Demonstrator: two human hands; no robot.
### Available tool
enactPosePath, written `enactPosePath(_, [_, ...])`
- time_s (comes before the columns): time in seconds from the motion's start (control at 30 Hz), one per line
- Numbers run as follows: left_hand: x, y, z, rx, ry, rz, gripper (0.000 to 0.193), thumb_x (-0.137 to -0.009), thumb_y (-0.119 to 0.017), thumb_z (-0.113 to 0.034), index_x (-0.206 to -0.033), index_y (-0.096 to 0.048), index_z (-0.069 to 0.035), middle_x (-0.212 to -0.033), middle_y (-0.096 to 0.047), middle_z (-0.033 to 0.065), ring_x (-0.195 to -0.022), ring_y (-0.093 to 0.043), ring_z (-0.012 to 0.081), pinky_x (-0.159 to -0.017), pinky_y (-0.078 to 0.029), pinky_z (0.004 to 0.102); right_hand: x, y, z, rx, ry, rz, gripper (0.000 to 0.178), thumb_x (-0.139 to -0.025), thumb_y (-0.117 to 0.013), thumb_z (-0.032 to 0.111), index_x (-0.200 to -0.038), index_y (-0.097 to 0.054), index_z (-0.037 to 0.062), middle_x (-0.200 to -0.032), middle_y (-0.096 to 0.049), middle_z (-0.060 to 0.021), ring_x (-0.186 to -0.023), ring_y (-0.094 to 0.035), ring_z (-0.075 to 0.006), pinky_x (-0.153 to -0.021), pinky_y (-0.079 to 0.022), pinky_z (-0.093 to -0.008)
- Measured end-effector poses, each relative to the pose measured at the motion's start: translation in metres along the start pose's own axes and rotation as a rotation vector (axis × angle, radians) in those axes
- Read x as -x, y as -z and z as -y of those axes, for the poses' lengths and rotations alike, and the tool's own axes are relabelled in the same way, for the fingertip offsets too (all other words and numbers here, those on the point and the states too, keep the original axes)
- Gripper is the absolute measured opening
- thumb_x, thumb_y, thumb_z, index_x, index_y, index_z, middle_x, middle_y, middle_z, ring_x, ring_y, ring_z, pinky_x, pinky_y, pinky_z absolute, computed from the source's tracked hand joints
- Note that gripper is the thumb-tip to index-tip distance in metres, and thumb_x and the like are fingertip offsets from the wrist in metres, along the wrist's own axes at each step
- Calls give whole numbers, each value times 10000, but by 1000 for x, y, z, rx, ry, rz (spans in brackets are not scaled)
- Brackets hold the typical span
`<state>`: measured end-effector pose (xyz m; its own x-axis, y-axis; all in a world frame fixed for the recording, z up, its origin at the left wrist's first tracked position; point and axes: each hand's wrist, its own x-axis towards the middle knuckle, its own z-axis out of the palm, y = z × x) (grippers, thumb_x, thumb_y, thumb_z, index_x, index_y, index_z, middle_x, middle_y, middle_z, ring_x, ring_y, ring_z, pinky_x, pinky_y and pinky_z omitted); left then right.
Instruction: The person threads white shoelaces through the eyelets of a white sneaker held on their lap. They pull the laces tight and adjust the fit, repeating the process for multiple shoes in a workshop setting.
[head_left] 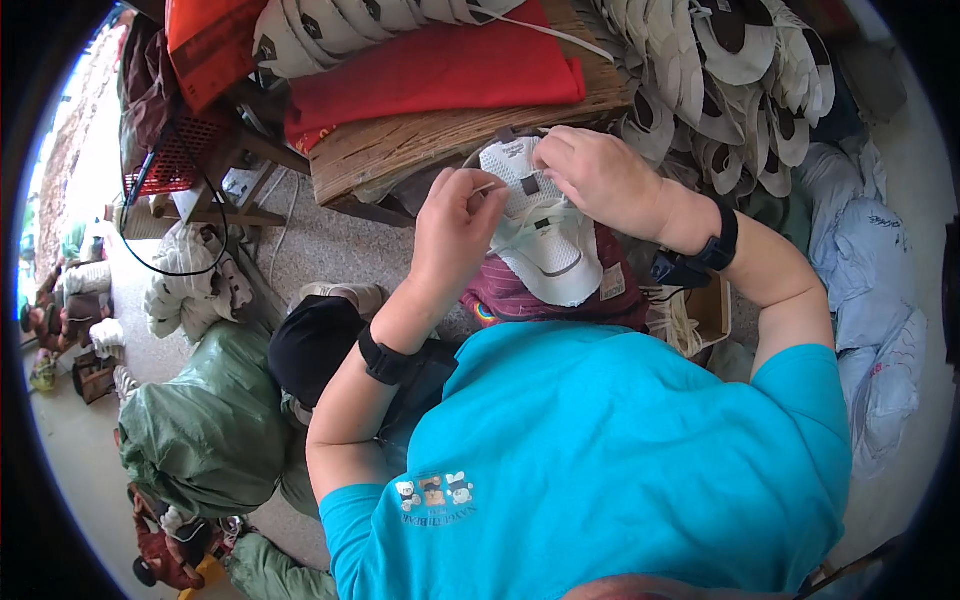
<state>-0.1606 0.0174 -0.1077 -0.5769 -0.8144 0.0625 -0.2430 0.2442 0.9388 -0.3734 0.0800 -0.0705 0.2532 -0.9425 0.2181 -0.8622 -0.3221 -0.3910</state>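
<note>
A white mesh shoe upper (570, 268) with a tongue lies over a maroon striped cloth (510, 288) in front of my body. Pale laces (535, 228) cross the middle of the upper. At its left edge, my left hand (452, 222) is closed in a pinch, with a thin light lace end showing between thumb and forefinger. My right hand (600, 178) is closed at the right side of the tongue, beside the small dark patch. Its fingertips are partly hidden, so what they grip cannot be made out.
A wooden bench (400, 150) stands just beyond, bearing a red cloth (440, 90) and stacked white uppers (340, 30). More uppers (740, 90) hang at the far right. A box of laces (705, 312) sits near my right elbow; green sacks (215, 410) lie left.
</note>
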Motion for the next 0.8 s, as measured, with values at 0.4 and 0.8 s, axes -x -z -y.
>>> enactPosePath(0.4, [3,-10,-4,-212,-115,-35,94,-858,-683,-92,-945,-708,-69,-838,-552,101,-691,-599,255,-613,-481,374,6,-7,10,124,-32,-31,158,-776,-663,37,-910,-580,38,-907,-548,-113,-855,-616,-305,-730,-523,-400])
enactPosePath(0.8, [7,-13,-11,-281,-44,-36,125,-832,-700,-123,-944,-710,-68,-840,-558,96,-720,-609,262,-645,-493,387,18,-11,28,224,-127,49,141,-795,-661,72,-894,-566,42,-877,-557,-118,-729,-642,-308,-618,-539,-402])
